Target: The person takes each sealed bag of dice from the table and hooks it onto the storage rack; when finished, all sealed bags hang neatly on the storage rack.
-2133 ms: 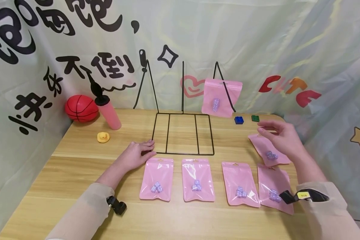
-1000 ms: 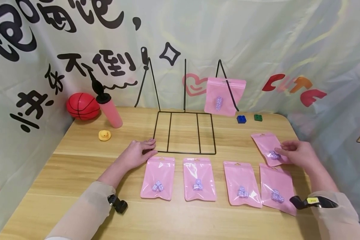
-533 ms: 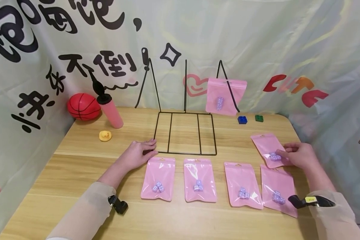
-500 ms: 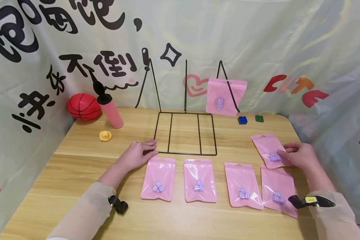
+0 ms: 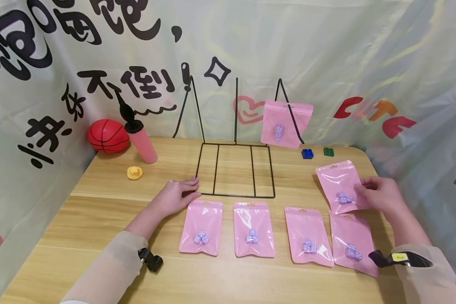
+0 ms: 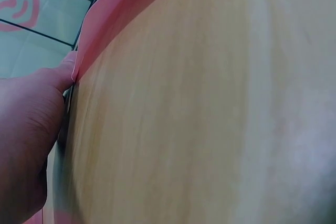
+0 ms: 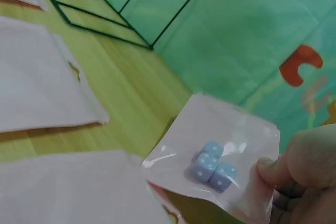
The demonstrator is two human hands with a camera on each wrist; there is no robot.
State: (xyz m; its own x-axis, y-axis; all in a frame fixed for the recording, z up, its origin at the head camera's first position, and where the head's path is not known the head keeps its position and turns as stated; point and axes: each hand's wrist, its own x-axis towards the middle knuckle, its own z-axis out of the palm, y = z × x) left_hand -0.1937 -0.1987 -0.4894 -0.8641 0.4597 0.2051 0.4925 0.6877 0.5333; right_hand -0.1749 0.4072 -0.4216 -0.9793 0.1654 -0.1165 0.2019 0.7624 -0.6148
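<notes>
My right hand pinches the right edge of a pink pouch holding purple dice and has it tilted up off the table; the right wrist view shows the pouch with my thumb on it. My left hand rests flat on the table, fingertips on the front left corner of the black wire rack. One pink pouch hangs on the rack's right hook. Several more pink pouches with dice lie in a row at the front, the leftmost just below my left hand.
A red ball, a pink pump and a yellow duck stand at the back left. A blue brick and a green brick lie at the back right. A printed cloth hangs behind the wooden table.
My right hand came down onto the far right pouch, gripped its edge and lifted it, tilting it upward. The left hand has stayed on the rack's corner.
</notes>
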